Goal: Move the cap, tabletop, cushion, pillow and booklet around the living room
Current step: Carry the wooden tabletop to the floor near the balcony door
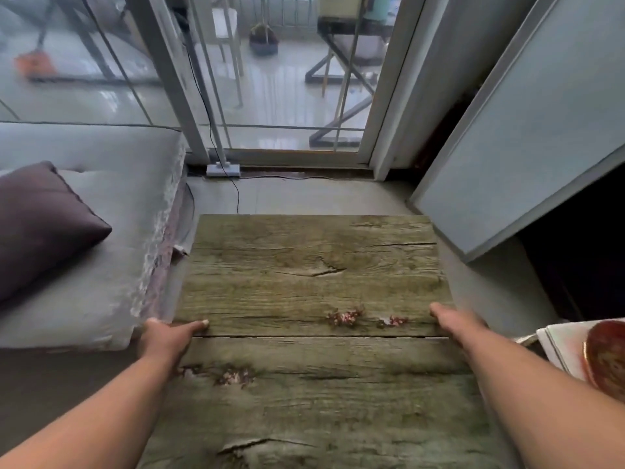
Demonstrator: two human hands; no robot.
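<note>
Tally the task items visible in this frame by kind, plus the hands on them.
Wooden tabletop: 1
Purple pillow: 1
Grey cushion: 1
Booklet: 1
Hands gripping the tabletop, left hand and right hand: 2
Total: 6

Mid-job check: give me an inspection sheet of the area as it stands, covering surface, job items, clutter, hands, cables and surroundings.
Surface: grey floor, bare ahead of the board.
Job's things: wooden tabletop held flat in front of the person; dark purple pillow on the grey cushion at left; cap not seen; booklet cannot tell.
Clutter: white item with a red round shape at right edge, partly cut off.
Hands: left hand grips the tabletop's left edge, right hand its right edge.
Cables: thin black cable trails across the floor near a small white base.
Surroundings: glass sliding door ahead, balcony beyond; pale panel at right.
</note>
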